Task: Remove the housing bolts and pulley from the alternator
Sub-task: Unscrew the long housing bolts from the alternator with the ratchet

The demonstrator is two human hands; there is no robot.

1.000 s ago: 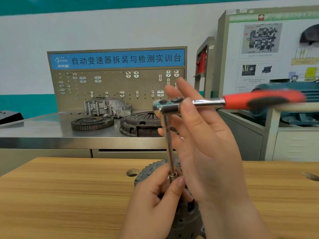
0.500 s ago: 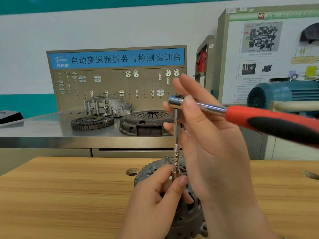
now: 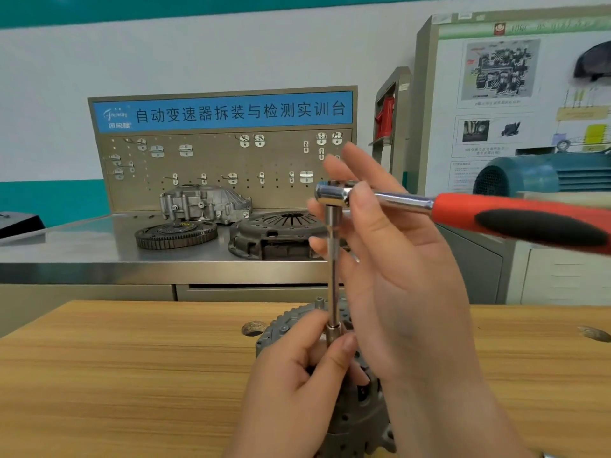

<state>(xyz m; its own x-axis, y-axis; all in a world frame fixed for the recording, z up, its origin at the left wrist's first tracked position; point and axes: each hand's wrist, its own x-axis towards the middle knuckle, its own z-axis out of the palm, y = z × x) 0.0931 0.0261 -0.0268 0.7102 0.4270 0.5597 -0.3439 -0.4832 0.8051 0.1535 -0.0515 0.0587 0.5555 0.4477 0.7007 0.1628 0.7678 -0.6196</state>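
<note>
My left grip (image 3: 297, 368) pinches the socket (image 3: 332, 335) on top of the gray alternator (image 3: 357, 424), which stands on the wooden table (image 3: 132, 375). My right grip (image 3: 396, 276) — fingers (image 3: 358, 158) nearly straight — pinches the head of the red ratchet (image 3: 463, 209) above.

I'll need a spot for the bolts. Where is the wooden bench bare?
The bench is bare left of the alternator, beyond the small hole, and right of the right hand. The left hand and wrench crowd the middle.

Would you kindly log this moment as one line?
left hand pinches socket | right hand pinches ratchet | extension upright | alternator on bench
</note>
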